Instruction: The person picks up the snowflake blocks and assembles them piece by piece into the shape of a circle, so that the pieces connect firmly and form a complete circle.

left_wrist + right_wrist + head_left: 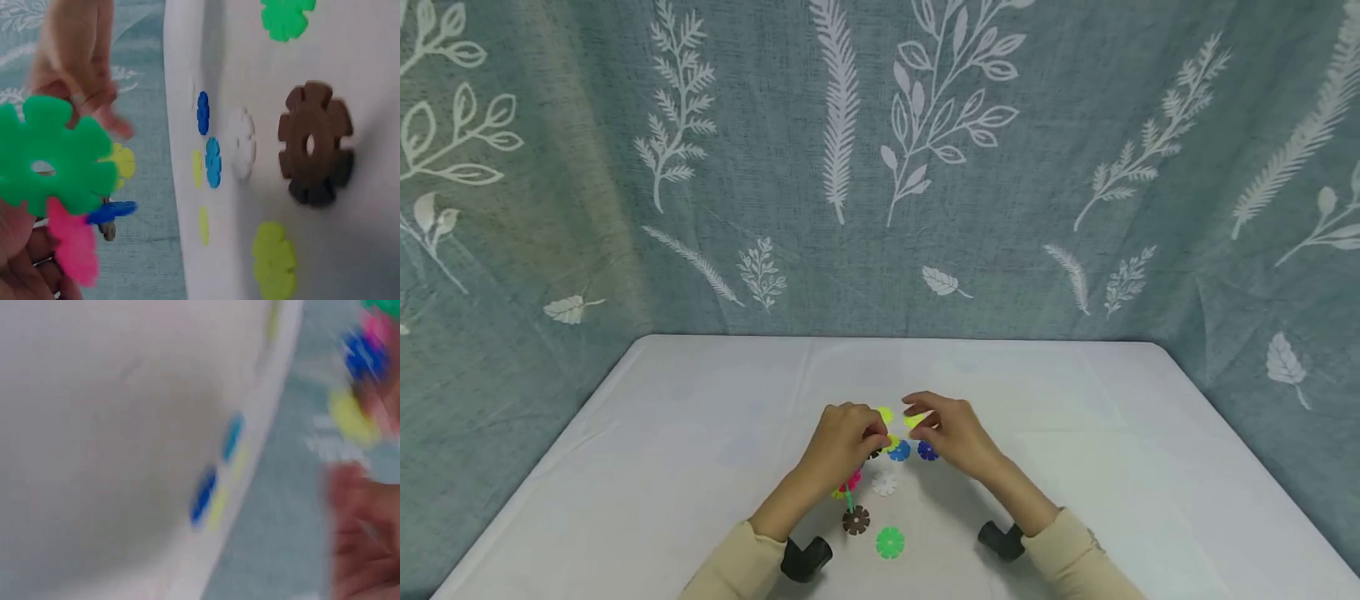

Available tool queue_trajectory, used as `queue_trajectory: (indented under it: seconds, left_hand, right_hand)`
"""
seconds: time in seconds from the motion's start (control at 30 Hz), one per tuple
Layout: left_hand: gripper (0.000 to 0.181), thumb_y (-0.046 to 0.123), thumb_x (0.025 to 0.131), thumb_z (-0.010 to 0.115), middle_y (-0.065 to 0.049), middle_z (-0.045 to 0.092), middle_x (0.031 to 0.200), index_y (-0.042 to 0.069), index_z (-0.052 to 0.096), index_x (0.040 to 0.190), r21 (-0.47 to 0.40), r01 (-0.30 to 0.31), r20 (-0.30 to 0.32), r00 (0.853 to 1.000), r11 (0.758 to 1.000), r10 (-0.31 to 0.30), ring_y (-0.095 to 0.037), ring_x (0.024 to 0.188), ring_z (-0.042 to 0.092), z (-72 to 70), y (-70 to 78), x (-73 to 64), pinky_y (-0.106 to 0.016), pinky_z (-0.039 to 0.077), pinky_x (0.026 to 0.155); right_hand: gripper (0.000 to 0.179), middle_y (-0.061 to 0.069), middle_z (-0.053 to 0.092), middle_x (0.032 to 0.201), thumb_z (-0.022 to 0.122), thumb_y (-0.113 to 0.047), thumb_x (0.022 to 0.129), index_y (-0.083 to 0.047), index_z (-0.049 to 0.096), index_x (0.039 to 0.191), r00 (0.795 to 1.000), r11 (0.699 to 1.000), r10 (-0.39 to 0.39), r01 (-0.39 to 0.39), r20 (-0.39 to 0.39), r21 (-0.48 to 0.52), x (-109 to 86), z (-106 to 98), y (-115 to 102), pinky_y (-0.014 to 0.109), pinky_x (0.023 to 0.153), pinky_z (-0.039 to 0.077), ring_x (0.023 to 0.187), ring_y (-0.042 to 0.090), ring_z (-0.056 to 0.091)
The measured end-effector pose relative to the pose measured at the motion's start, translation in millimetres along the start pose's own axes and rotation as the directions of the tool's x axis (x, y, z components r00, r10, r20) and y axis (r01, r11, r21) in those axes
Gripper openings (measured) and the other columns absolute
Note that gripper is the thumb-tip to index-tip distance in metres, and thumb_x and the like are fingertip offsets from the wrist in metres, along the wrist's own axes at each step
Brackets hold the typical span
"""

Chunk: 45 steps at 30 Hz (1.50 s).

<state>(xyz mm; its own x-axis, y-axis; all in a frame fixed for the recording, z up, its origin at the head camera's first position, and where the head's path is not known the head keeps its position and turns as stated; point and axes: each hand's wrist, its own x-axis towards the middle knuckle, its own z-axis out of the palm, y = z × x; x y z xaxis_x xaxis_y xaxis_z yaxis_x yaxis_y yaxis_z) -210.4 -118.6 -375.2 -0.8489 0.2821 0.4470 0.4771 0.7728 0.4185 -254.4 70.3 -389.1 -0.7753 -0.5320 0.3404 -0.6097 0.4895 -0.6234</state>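
My left hand (pixel 850 437) holds a joined chain of notched, flower-shaped plastic discs. In the left wrist view the chain shows a green disc (pixel 69 150), a pink disc (pixel 76 247), a blue disc (pixel 112 211), a dark disc partly hidden behind, and a yellow disc (pixel 126 161) at its far end. Just right of that yellow disc is my right hand (pixel 955 433), fingers bent loosely and apart, with nothing seen in its grasp. It is blurred in the right wrist view. Loose discs lie below: light blue (pixel 898 451), dark blue (pixel 927 451) and white (pixel 884 483).
Nearer me on the white table (pixel 1075 450) lie a brown disc (pixel 856 521) and a green disc (pixel 891 542). Yellow discs (pixel 886 414) lie beyond the blue ones, and a yellow-green disc (pixel 275 262) sits beneath the left hand. A patterned curtain (pixel 880 167) hangs behind the table.
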Motion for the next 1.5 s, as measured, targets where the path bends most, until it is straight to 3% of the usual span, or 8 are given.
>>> queue_trajectory:
  seconds: [0.1,0.23,0.4,0.57,0.73,0.9,1.33,1.5]
  left_hand:
    - [0.012,0.014,0.073,0.076,0.005,0.06,0.059,0.01,0.067,0.067,-0.025,0.054,-0.008,0.998,0.998,-0.055,-0.004,0.056,0.048,-1.5,-3.9,-2.5,-0.022,0.04,0.061]
    - [0.014,0.013,0.072,0.076,0.003,0.06,0.059,0.009,0.065,0.065,-0.036,0.115,-0.032,0.993,0.993,-0.116,-0.005,0.055,0.046,-1.2,-9.3,-5.4,-0.018,0.038,0.054]
    - [0.014,0.012,0.073,0.076,0.003,0.06,0.058,0.009,0.065,0.065,-0.04,0.138,-0.031,0.99,0.99,-0.139,-0.005,0.053,0.044,2.4,-11.7,-6.7,-0.018,0.036,0.053]
    - [0.014,0.014,0.074,0.075,0.004,0.06,0.058,0.009,0.065,0.065,-0.043,0.148,-0.026,0.988,0.988,-0.15,-0.005,0.053,0.044,4.7,-11.6,-7.0,-0.017,0.036,0.053]
    - [0.015,0.014,0.073,0.076,0.004,0.06,0.058,0.01,0.064,0.065,-0.005,0.087,-0.035,0.996,0.996,-0.088,-0.006,0.054,0.046,7.0,-11.3,-6.4,-0.02,0.037,0.058]
    - [0.015,0.017,0.072,0.077,0.005,0.059,0.058,0.011,0.064,0.065,0.047,0.016,-0.055,0.998,0.999,-0.013,-0.007,0.057,0.048,9.0,-8.3,-5.1,-0.025,0.033,0.064]
    - [0.017,0.013,0.068,0.079,0.004,0.056,0.056,0.01,0.063,0.065,0.096,-0.121,-0.179,0.974,0.988,0.136,-0.008,0.056,0.047,15.8,-0.9,-6.9,-0.026,0.037,0.065]
    - [0.017,0.011,0.068,0.078,0.003,0.056,0.059,0.008,0.061,0.066,0.104,-0.119,-0.176,0.975,0.987,0.136,-0.01,0.058,0.048,18.5,3.7,-8.3,-0.026,0.038,0.067]
  right_hand:
    - [0.027,0.014,0.064,0.095,0.07,-0.001,0.076,-0.001,0.068,0.103,0.98,0.972,0.199,-0.198,-0.008,-0.123,-1.7,-15.7,16.2,0.023,0.062,0.048,0.073,0.017,0.06]
    - [0.026,0.011,0.057,0.084,0.074,-0.003,0.071,-0.004,0.072,0.098,0.932,0.908,0.361,-0.35,0.011,-0.23,-4.7,-22.6,34.3,0.026,0.057,0.037,0.068,0.015,0.044]
    - [0.031,0.01,0.056,0.085,0.078,-0.007,0.068,-0.006,0.072,0.098,0.915,0.881,0.397,-0.359,0.07,-0.31,-7.0,-14.0,48.3,0.03,0.062,0.043,0.074,0.016,0.049]
    - [0.016,0.004,0.06,0.079,0.079,-0.006,0.065,-0.006,0.071,0.079,0.929,0.867,0.37,-0.348,-0.007,-0.356,-8.9,-10.3,47.9,0.034,0.063,0.045,0.072,0.015,0.053]
    - [0.005,0.002,0.063,0.067,0.07,-0.002,0.075,-0.005,0.068,0.078,0.927,0.924,0.376,-0.375,0.002,-0.07,-2.5,-8.9,31.8,0.027,0.057,0.045,0.061,0.013,0.056]
    - [0.012,0.004,0.066,0.074,0.067,-0.009,0.082,-0.001,0.068,0.09,0.87,0.837,0.475,-0.492,0.131,0.238,8.3,-4.7,11.0,0.03,0.063,0.051,0.066,0.015,0.061]
    - [0.013,0.009,0.068,0.078,0.067,-0.005,0.081,0.006,0.067,0.088,0.822,0.745,0.557,-0.559,0.121,0.365,13.4,3.3,-10.0,0.028,0.065,0.054,0.062,0.009,0.06]
    - [0.012,0.011,0.067,0.077,0.067,-0.003,0.08,0.008,0.065,0.085,0.834,0.754,0.545,-0.531,0.082,0.386,10.5,8.0,-12.6,0.026,0.06,0.053,0.06,0.009,0.059]
